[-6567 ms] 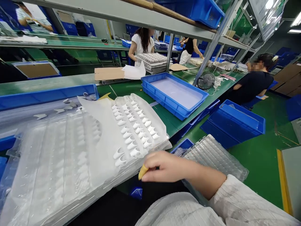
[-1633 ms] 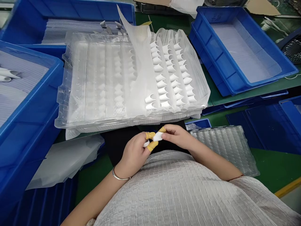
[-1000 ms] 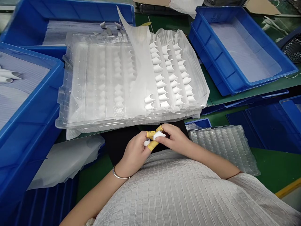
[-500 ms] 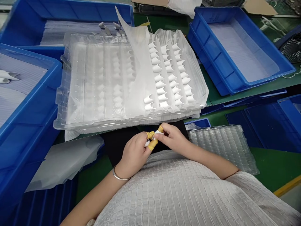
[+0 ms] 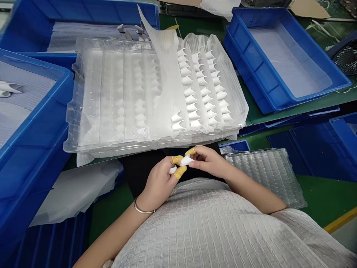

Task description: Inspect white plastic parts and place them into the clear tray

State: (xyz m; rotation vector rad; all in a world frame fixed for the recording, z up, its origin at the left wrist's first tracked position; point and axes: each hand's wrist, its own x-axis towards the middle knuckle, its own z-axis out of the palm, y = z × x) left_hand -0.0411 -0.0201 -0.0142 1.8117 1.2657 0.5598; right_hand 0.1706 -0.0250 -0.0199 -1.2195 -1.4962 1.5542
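Close to my body, a small white tube-shaped piece (image 5: 186, 160) with a slanted, scooped end is held between both hands. My left hand (image 5: 161, 175), with yellow finger cots, pinches its left end and has a second white piece (image 5: 172, 169) tucked in its fingers. Fingers of my right hand (image 5: 208, 160) grip the other end, one wearing a yellow cot. Just beyond the hands lies a clear plastic tray (image 5: 111, 143), holding rows of similar white pieces (image 5: 192, 107). A translucent sheet (image 5: 167, 56) covers its left part and curls up in the middle.
Blue bins (image 5: 52, 93) stand at the left, with several white pieces (image 5: 9, 88) in the nearer one. Another blue bin (image 5: 270, 83) is at the upper right, near a fan (image 5: 347, 57). Empty-looking clear trays (image 5: 264, 173) lie lower right. Translucent sheets (image 5: 75, 193) hang lower left.
The white piece has turned between my fingers, showing more of its side. My right fingers have loosened and spread slightly around it. The tray and bins keep their places.
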